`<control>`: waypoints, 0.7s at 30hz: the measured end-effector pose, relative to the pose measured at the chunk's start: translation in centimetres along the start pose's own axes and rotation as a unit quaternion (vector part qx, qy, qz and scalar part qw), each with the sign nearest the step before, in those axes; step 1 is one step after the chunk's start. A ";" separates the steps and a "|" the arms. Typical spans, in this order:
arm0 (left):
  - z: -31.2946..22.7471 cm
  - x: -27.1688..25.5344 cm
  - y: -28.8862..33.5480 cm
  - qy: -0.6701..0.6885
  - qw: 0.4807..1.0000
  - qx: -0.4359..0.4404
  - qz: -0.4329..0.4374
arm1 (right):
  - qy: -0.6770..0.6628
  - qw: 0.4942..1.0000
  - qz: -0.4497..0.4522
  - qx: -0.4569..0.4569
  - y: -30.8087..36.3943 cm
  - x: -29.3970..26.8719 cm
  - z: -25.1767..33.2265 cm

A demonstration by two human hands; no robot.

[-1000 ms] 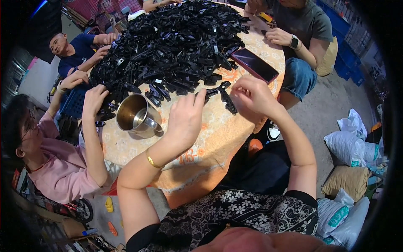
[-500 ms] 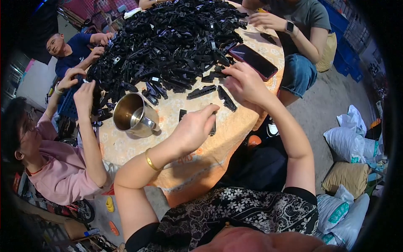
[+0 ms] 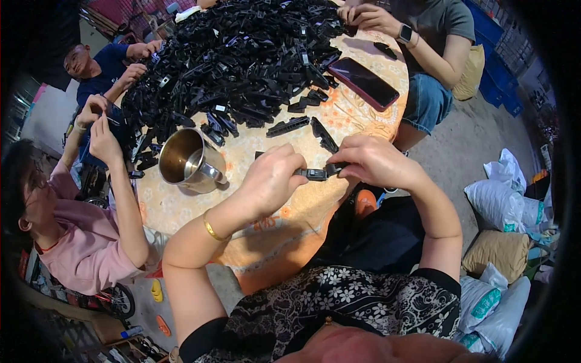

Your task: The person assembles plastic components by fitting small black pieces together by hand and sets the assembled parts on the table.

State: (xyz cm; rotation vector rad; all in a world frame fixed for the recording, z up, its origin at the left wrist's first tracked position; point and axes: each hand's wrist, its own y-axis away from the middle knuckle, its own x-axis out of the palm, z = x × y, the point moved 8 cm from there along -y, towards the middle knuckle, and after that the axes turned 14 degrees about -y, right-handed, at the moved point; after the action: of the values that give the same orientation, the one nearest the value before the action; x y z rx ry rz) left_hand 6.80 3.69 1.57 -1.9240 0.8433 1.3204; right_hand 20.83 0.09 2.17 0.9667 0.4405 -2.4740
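Above the near part of the table, my left hand (image 3: 275, 176) is closed on a long black plastic part (image 3: 313, 175), most of it hidden by the fingers. My right hand (image 3: 376, 161) pinches a smaller black plastic piece (image 3: 334, 167) against the end of that part; whether the two are joined I cannot tell. Just beyond my hands lie two loose black parts, one lengthwise (image 3: 288, 126) and one slanting (image 3: 325, 134). Farther back, a big heap of black plastic parts (image 3: 242, 66) covers the table.
A steel mug (image 3: 209, 158) stands left of my left hand on the patterned tablecloth (image 3: 266, 242). A phone (image 3: 364, 83) lies at the right. Co-workers sit at the left and far right, handling parts. Stuffed sacks (image 3: 497, 202) stand on the floor at right.
My right hand has come back from the heap's near edge toward my left hand, now with a small black piece. My left hand has turned its part sideways to meet it.
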 end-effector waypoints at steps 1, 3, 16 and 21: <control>0.0 0.0 0.0 0.007 1.000 -0.001 -0.004 | 0.045 0.999 -0.016 -0.022 0.0 -0.2 0.3; 0.2 -0.1 0.1 0.012 1.000 -0.010 -0.012 | 0.029 0.998 -0.053 -0.016 0.0 -0.8 0.9; 0.9 0.3 -0.3 0.063 0.998 -0.017 0.023 | 0.030 0.994 -0.066 -0.087 -2.0 2.9 2.2; 1.0 0.1 -0.1 0.035 0.999 -0.014 -0.016 | -0.011 0.994 -0.080 -0.075 -2.3 2.8 0.8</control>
State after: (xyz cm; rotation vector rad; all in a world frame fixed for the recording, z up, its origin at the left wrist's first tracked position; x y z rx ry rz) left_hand 6.40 4.53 1.25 -2.0072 0.8285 1.2573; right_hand 17.33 0.88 1.06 0.8734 0.7119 -2.5470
